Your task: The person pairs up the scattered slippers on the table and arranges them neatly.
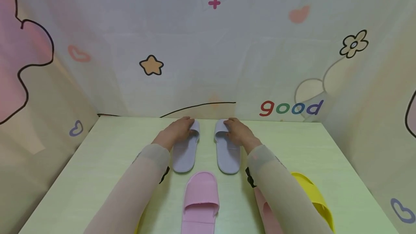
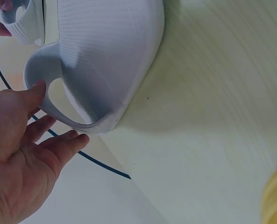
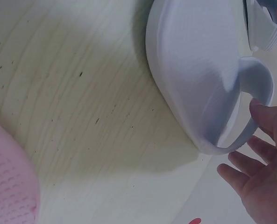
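Note:
Two pale lavender-grey slippers lie near the table's back edge, toes toward the backdrop and a gap between them. My left hand (image 1: 177,130) pinches the strap of the left grey slipper (image 1: 184,156). In the left wrist view, the thumb is inside the strap (image 2: 42,70) and the fingers are along its outer side. On the other side, my right hand (image 1: 239,132) holds the right grey slipper (image 1: 228,156) by its strap in the same way. The right wrist view shows that thumb hooked over the strap edge (image 3: 262,84), other fingers spread below.
A pink slipper (image 1: 201,190) lies in front of the grey pair. Under the right forearm a second pink slipper (image 1: 267,212) is partly hidden, beside a yellow slipper (image 1: 308,187). A sliver of yellow shows by the left sleeve. A printed cloth backdrop (image 1: 195,46) rises behind the table.

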`<state>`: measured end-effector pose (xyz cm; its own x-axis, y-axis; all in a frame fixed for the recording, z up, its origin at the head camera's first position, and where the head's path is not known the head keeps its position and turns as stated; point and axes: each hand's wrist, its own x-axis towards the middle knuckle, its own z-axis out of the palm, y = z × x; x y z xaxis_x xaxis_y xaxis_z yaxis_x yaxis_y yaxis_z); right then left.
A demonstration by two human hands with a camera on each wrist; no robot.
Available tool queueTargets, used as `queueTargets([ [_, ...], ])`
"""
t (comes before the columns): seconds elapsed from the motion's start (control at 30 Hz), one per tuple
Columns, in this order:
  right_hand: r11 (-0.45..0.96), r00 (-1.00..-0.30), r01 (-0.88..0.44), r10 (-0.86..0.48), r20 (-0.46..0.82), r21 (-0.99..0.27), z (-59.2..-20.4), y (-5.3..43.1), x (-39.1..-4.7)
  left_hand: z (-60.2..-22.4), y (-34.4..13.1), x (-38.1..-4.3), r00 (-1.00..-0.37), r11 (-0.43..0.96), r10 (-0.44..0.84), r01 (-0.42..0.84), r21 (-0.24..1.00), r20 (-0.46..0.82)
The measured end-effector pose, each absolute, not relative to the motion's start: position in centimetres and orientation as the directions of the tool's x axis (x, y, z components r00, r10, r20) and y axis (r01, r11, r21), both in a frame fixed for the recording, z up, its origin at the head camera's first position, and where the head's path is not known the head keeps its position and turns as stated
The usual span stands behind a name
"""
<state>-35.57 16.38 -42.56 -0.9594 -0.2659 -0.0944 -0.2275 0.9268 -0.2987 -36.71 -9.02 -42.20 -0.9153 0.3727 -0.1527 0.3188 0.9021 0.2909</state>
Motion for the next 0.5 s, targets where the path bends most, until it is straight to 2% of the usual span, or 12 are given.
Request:
queueTargets([
  [0.5,0.925,-0.966,-0.23,-0.255,-0.048,-0.304,-42.87,15.97,-35.83,-42.61,-8.59,-37.26,-0.927,0.902,0.36,0.316,0.296,-0.108],
])
